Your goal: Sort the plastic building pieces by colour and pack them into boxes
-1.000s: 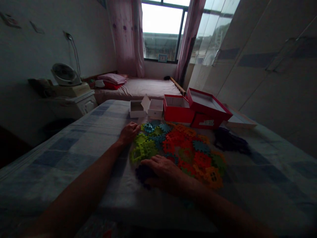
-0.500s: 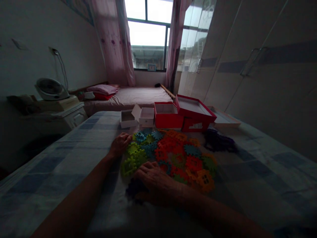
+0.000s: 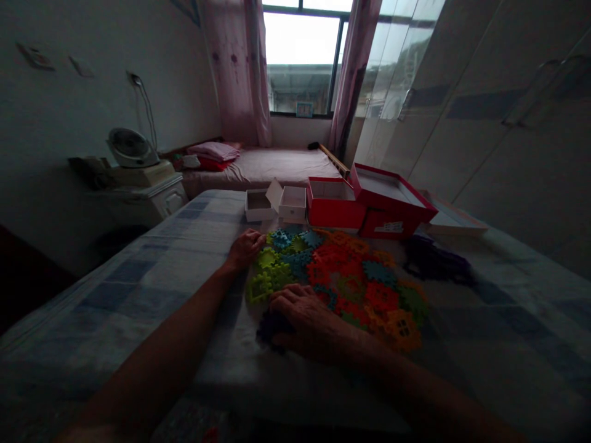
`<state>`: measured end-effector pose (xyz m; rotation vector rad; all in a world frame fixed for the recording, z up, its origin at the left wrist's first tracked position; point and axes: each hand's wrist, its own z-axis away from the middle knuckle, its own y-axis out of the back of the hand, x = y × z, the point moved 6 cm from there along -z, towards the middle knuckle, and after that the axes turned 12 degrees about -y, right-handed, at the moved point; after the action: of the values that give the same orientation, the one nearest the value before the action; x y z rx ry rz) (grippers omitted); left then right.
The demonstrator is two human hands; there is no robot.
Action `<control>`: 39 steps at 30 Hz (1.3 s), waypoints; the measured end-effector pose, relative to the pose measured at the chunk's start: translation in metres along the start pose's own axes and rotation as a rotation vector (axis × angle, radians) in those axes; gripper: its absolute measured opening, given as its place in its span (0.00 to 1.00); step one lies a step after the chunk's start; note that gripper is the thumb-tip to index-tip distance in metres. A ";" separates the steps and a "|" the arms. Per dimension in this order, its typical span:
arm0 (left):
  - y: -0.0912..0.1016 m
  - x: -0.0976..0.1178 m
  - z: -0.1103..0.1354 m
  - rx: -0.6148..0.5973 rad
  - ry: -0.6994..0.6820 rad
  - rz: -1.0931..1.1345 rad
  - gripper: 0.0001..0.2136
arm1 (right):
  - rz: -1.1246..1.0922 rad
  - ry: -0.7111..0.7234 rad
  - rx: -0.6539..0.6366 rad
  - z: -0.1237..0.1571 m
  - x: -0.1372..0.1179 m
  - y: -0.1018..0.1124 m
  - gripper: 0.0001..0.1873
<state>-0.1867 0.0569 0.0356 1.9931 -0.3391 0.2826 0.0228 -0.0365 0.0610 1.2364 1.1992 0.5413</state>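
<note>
A low pile of notched plastic building pieces lies on the checked bedspread: lime pieces at the left, red pieces in the middle, orange pieces at the right, with blue ones among them. My left hand rests at the pile's left edge, fingers curled in; anything inside them is hidden. At the near side, my right hand curves over a clump of dark purple pieces, thumb on one side and fingers on the other. Its palm hides part of the clump.
Behind the pile stand small white boxes, a red box and a tilted red lid. More dark purple pieces lie to the right. A fan sits on a cabinet at the left, and a pink bed is beyond.
The whole scene has shifted right and slightly up as my head turned. Both hands keep about the same places against the pile.
</note>
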 end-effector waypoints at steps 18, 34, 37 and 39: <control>-0.006 -0.016 0.000 -0.049 -0.006 0.076 0.23 | -0.327 -0.298 0.368 0.025 0.051 0.062 0.17; 0.006 -0.005 0.001 0.031 0.020 0.091 0.21 | 0.128 -0.864 0.724 0.130 0.210 0.143 0.21; 0.028 0.023 0.003 0.209 -0.002 0.051 0.19 | -0.055 -0.880 0.687 0.157 0.189 0.113 0.23; 0.041 0.059 0.005 0.300 -0.056 0.078 0.17 | -0.120 -0.920 0.651 0.168 0.180 0.092 0.26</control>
<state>-0.1461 0.0283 0.0884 2.2889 -0.4315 0.3442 0.2609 0.0743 0.0537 1.6651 0.6339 -0.5382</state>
